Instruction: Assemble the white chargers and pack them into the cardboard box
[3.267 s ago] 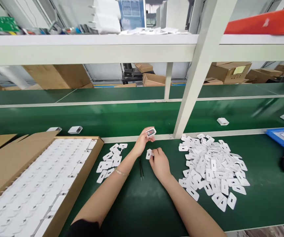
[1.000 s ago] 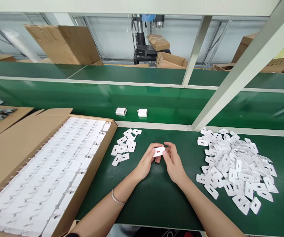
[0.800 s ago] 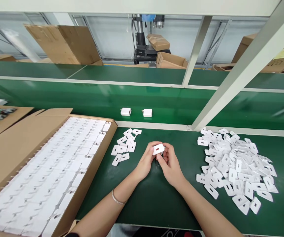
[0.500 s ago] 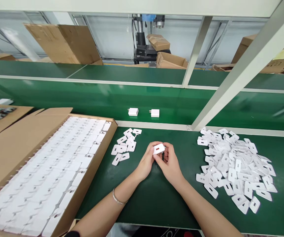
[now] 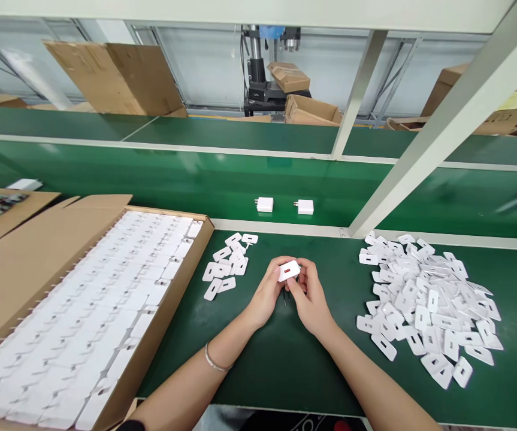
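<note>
A white USB charger (image 5: 289,270) with a red port in its end face is held up over the middle of the green bench. My left hand (image 5: 265,296) is closed on it from the left, thumb along its side. My right hand (image 5: 313,299) grips it from the right, thumb at its lower edge. Below the charger, between the hands, two thin dark tips (image 5: 286,298) stick out; what they belong to is hidden. Beyond my left hand lies a small group of white plates with slots (image 5: 226,266). A large heap of the same plates (image 5: 429,305) spreads to the right of my right hand.
On the left stands an open cardboard box (image 5: 172,305) packed with rows of white charger housings (image 5: 82,317). Two white chargers (image 5: 265,205) lie on the green belt (image 5: 186,185) behind the bench rail. A slanted beige post (image 5: 420,137) rises at the right.
The two chargers on the belt have moved right, as has a white item at far left. My right thumb has shifted slightly along the charger, and the dark tips show more.
</note>
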Demonstrator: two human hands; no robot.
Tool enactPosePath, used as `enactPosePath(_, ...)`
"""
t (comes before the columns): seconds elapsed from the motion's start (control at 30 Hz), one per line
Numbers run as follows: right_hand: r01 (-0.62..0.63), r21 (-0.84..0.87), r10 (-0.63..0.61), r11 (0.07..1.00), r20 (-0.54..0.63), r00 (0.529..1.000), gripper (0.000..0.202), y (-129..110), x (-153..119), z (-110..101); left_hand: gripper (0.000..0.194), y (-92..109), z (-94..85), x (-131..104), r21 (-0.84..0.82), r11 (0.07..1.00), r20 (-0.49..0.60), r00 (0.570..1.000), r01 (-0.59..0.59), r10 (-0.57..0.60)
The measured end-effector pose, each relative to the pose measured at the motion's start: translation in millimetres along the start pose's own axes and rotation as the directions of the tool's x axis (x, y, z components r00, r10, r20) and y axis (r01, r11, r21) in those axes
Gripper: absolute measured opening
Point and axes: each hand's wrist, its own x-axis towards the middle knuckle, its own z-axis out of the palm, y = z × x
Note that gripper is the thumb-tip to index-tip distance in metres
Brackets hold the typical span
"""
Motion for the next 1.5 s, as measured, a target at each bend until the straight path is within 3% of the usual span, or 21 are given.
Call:
enactPosePath(0.13, -0.017, 0.049, 0.017, 0.999, -0.005, 1.000, 0.032, 0, -1, 1, 0.044, -6, -5.3, -1, 0.172, 0.978, 0.023, 0.993, -0.118, 0.115)
enactPosePath(0.23, -0.008, 0.056, 0.009, 0.998, -0.011, 1.000, 0.034, -4, 0, 3, 0.043, -8, -7.5, -2, 0.222, 0.964, 0.054, 0.989, -0.146, 0.137)
enactPosePath(0.5, 0.003, -0.021, -0.003, 1.000, -0.005, 1.000, 0.056, -9, -1, 7, 0.043, 1, 1.7, 0, 0.067, 0.996, 0.005, 0.998, -0.056, 0.056)
enactPosePath(0.63, 0.033, -0.006, -0.033, 0.999, -0.022, 0.999, 0.043, -5, 0, 2, 0.043, 4, 1.6, 2, -0.072, 0.997, -0.039, 0.999, -0.003, 0.000)
enactPosePath(0.73, 0.006, -0.021, -0.008, 1.000, -0.089, 0.996, 0.027, 1, 3, -4, 0.045, 7, 0.6, 5, -0.069, 0.998, -0.075, 0.997, -0.010, 0.004)
enactPosePath(0.83, 0.071, -0.109, -0.093, 0.991, -0.212, 0.973, 0.028, 5, 7, -10, 0.049, 7, -0.3, 5, -0.025, 1.000, -0.066, 0.998, -0.011, 0.009)
enactPosePath(0.93, 0.128, -0.120, -0.155, 0.985, -0.253, 0.955, 0.029, 2, 10, -14, 0.049, 5, -1.1, 3, 0.075, 0.996, -0.040, 0.998, -0.041, 0.044)
enactPosePath(1.0, 0.087, -0.063, -0.099, 0.994, -0.222, 0.970, 0.026, -3, 10, -16, 0.047, 3, -1.4, 0, 0.183, 0.978, -0.011, 0.995, -0.097, 0.100)
enactPosePath(1.07, 0.050, -0.019, -0.052, 0.999, -0.119, 0.992, 0.030, -9, 9, -16, 0.045, 1, -1.3, -3, 0.274, 0.950, 0.029, 0.988, -0.152, 0.150)
enactPosePath(1.17, 0.034, -0.007, -0.033, 0.999, 0.054, 0.998, 0.035, -14, 6, -17, 0.042, 0, -1.5, -7, 0.320, 0.926, 0.083, 0.980, -0.199, 0.181)
enactPosePath(1.23, 0.020, -0.007, -0.019, 1.000, 0.098, 0.995, 0.036, -14, 5, -16, 0.040, 1, -2.5, -9, 0.329, 0.918, 0.107, 0.975, -0.220, 0.196)
enactPosePath(1.5, 0.070, -0.050, -0.071, 0.996, -0.015, 0.997, 0.034, -7, 6, -17, 0.046, 10, -8.1, -8, 0.532, 0.821, 0.139, 0.978, -0.208, 0.158)
